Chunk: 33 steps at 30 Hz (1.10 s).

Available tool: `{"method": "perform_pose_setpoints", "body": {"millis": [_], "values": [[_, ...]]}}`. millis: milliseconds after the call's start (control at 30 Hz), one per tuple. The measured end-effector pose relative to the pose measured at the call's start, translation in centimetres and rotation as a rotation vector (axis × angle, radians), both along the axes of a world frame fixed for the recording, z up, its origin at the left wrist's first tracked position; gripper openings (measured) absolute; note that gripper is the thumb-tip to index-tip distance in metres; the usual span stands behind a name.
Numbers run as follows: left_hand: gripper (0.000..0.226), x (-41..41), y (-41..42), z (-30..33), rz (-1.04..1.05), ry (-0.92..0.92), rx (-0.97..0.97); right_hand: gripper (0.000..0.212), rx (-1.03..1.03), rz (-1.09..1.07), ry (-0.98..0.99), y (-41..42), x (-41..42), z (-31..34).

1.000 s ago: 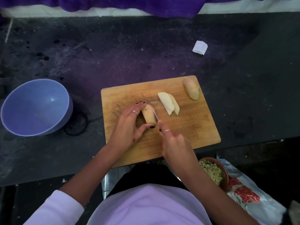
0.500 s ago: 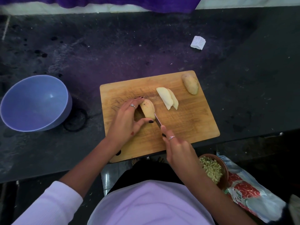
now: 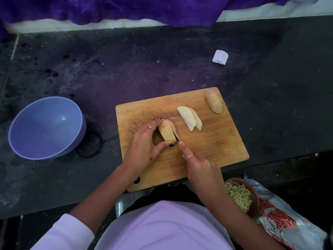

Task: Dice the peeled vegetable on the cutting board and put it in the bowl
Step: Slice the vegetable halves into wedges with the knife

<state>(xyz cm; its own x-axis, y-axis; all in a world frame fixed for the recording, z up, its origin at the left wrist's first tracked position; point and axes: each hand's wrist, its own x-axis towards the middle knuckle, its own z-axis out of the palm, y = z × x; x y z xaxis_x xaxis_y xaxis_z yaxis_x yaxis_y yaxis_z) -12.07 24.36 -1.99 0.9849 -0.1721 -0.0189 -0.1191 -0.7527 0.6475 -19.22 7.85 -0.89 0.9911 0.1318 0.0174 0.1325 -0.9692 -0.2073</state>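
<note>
From the head view, the peeled potato piece (image 3: 167, 130) lies near the middle of the wooden cutting board (image 3: 216, 141), which sits on the dark worktop (image 3: 162, 60) with its near edge over the worktop's front. The left hand (image 3: 144, 147) grips this piece, fingertips curled over its far end and thumb pressed against its near end, while the right hand (image 3: 200, 165) holds a knife (image 3: 176, 137), forefinger stretched along the spine and the blade set against the piece's right flank. The piece looks firm and dense, light enough for one hand, and its wet cut faces are probably slippery, so the safest hold is likely the one shown: pinched end to end, flat side down, fingers tucked away from the edge. Two pale slices (image 3: 190, 118) lean on each other just right of the blade, and another potato piece (image 3: 214, 102) rests at the board's far right corner; both are apart from the cut and should not hinder it. The blue bowl (image 3: 46, 129) stands well to the left on the worktop and looks bare inside, with a dark ring (image 3: 90, 145) lying between it and the board. Below the worktop edge, a brown bowl of diced bits (image 3: 241, 195) sits on a patterned bag (image 3: 288, 222). A scrap of paper (image 3: 220, 57) lies far back.
</note>
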Motion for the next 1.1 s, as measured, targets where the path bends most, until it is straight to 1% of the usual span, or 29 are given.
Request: {"method": "perform_pose_setpoints", "body": {"millis": [100, 167, 200, 300, 333, 433, 533, 600, 700, 833, 1000, 1100], "values": [[0.076, 0.2, 0.1, 0.0, -0.019, 0.001, 0.026, 0.078, -0.026, 0.013, -0.033, -1.1, -0.1, 0.0], [0.076, 0.2, 0.1, 0.1, -0.027, -0.001, 0.038, 0.074, 0.011, -0.003, -0.026, -1.6, -0.1, -0.1], [0.076, 0.2, 0.0, 0.1, -0.031, -0.006, 0.04, 0.069, 0.069, -0.028, -0.007, -1.7, -0.2, -0.1], [0.076, 0.2, 0.0, 0.2, -0.043, -0.016, 0.025, 0.042, 0.326, -0.159, 0.097, -2.1, -0.1, 0.8], [0.076, 0.2, -0.1, 0.2, -0.046, -0.015, 0.025, 0.037, 0.397, -0.187, 0.126, -2.3, -0.3, 1.3], [0.076, 0.2, -0.1, 0.4, -0.048, -0.009, 0.046, 0.031, 0.505, -0.182, 0.142, -2.9, -1.1, 2.6], [0.077, 0.0, -0.3, 0.4, -0.034, 0.001, 0.048, 0.033, 0.553, -0.146, 0.144, -2.2, -1.1, 3.3], [0.077, -0.2, -0.4, 0.3, -0.022, 0.001, 0.047, 0.036, 0.561, -0.139, 0.167, -1.3, -0.1, 3.5], [0.076, -0.3, -0.5, 0.2, 0.003, -0.003, 0.049, 0.029, 0.532, -0.159, 0.208, -0.1, 1.6, 3.7], [0.074, -0.2, -0.5, 0.3, -0.001, -0.015, 0.041, 0.028, 0.521, -0.083, 0.154, 0.5, 2.4, 4.2], [0.075, -0.5, -0.3, 0.6, -0.008, -0.012, 0.057, 0.03, 0.482, -0.058, 0.183, -1.1, 1.4, 3.7], [0.074, -0.5, -0.4, 0.5, -0.004, -0.013, 0.068, 0.026, 0.475, -0.031, 0.231, -3.0, -0.6, 3.2]]}}
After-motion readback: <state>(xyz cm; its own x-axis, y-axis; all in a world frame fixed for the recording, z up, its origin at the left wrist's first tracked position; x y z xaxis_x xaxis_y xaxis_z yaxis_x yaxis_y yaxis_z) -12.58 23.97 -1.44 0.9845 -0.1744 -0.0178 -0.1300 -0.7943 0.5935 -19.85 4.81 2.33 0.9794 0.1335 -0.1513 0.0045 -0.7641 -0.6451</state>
